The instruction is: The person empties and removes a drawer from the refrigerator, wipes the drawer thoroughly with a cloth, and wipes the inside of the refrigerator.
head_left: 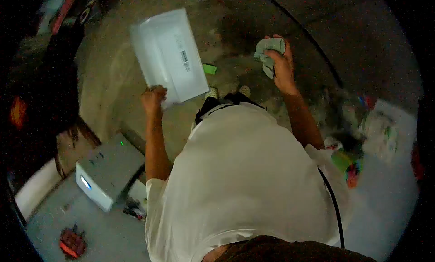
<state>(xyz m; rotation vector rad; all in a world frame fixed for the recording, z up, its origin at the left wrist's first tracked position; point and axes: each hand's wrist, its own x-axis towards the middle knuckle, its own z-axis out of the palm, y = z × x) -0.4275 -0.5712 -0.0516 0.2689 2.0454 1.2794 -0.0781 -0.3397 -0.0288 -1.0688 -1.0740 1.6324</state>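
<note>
My left hand (154, 98) grips the lower left corner of a flat white panel (170, 58), held up in front of me over the floor. A small printed label with a barcode shows on the panel's face, and its left edge is blurred. Off to the right, my right hand (284, 65) is closed around a crumpled pale green-grey cloth (270, 53), apart from the panel. Part of the cloth bulges out past the thumb.
On a grey surface at lower left stands a grey and white box-shaped device (108, 169) with a green light; a red and black object (72, 243) lies near it. A bright green item (209, 69) is on the floor (235, 31). A black cable (308, 33) runs at upper right.
</note>
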